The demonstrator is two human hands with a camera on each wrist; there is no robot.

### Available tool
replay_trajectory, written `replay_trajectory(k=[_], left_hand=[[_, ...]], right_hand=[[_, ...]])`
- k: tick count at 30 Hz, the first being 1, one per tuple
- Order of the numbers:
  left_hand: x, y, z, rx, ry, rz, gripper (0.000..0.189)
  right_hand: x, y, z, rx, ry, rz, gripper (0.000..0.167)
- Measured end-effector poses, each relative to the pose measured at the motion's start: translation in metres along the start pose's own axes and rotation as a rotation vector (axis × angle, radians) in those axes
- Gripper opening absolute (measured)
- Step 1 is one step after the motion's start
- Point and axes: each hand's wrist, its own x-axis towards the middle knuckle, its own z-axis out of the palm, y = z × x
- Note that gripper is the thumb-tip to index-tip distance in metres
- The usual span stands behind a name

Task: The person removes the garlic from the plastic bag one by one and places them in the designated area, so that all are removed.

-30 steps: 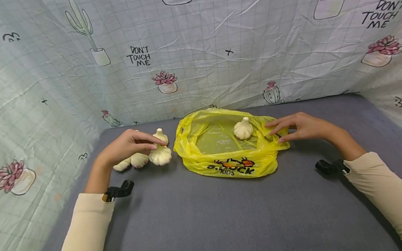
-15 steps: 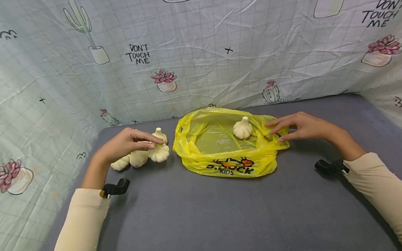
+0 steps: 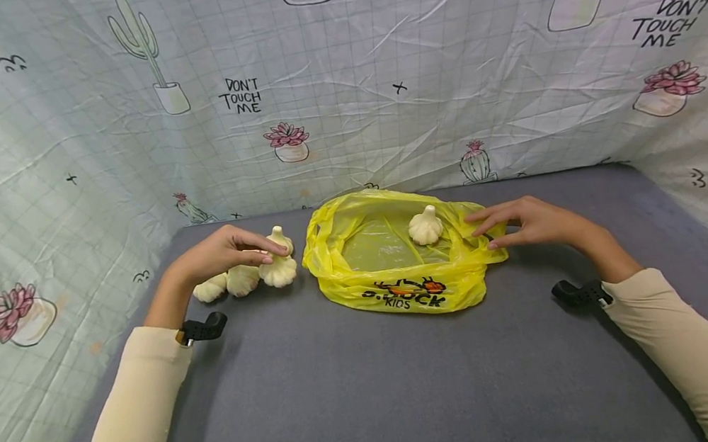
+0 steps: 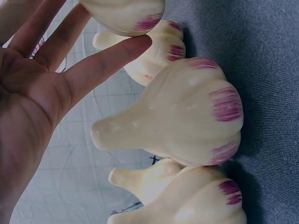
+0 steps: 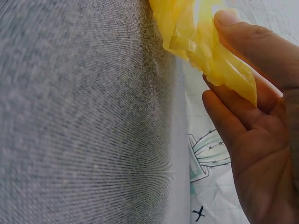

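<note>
My left hand (image 3: 229,254) pinches the neck of a pale garlic bulb (image 3: 279,274) with thumb and fingers. In the left wrist view this garlic bulb (image 4: 126,16) is cut off by the top edge, with a finger against its underside. Other garlic bulbs (image 3: 242,281) with purple streaks stand close around it. My right hand (image 3: 530,224) holds the right rim of a yellow plastic bag (image 3: 406,294), which stands with its mouth wide. In the right wrist view the bag's edge (image 5: 210,51) lies between thumb and fingers. One more garlic bulb (image 3: 426,227) sits inside the bag.
A grey cloth-covered table (image 3: 371,397) spreads in front of both arms. Behind it and along the sides hangs a pale curtain (image 3: 381,104) printed with cacti. Black camera mounts (image 3: 204,327) are strapped to both wrists.
My left hand has shifted slightly to the left and away from me, together with the pinched garlic bulb. My right hand keeps its hold on the bag, which looks unchanged.
</note>
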Motion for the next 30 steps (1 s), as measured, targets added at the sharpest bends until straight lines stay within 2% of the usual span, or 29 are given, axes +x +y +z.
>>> replay_trajectory(k=[18, 30], left_hand=[[-0.0009, -0.0088, -0.0024, 0.025, -0.018, -0.017, 0.024], [0.0054, -0.01, -0.0056, 0.08, -0.026, -0.027, 0.024]], right_hand=[[0.001, 0.0029, 0.0024, 0.012, -0.005, 0.007, 0.032], [0.0006, 0.0006, 0.0007, -0.014, -0.014, 0.027, 0.032]])
